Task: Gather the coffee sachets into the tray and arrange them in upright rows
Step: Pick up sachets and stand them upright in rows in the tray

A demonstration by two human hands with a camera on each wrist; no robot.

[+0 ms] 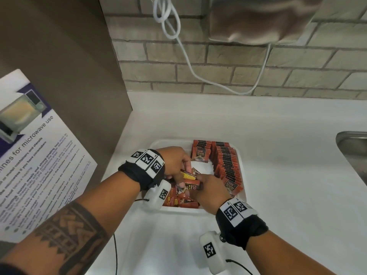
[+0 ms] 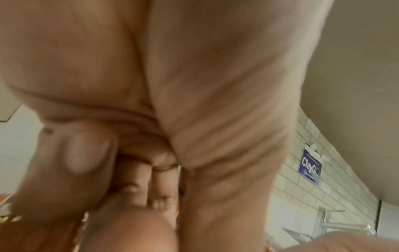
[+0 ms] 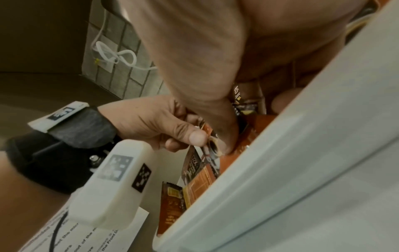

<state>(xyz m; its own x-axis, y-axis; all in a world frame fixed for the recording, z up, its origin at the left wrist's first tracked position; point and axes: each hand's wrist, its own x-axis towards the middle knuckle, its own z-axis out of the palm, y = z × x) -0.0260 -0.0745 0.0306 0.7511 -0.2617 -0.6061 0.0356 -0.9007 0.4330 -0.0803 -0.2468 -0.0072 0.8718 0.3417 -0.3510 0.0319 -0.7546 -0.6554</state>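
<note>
Here, left hand (image 1: pixel 174 163) and right hand (image 1: pixel 206 190) both pinching loose sachets (image 1: pixel 191 184) in tray (image 1: pixel 241 155), beside upright row (image 1: pixel 225 162).

The sachets (image 1: pixel 201 154) standing in the tray read "D2X" and "BLACK". The sheet (image 1: pixel 29 161) at the left reads "for microwave use". A blue wall sign (image 2: pixel 310 167) in the left wrist view reads "ClayGo".

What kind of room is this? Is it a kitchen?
Probably a shared office or staff pantry kitchen. A notice about microwave use is posted on the left, a metal sink is set into the white counter, and a tray holds many coffee sachets.
</note>
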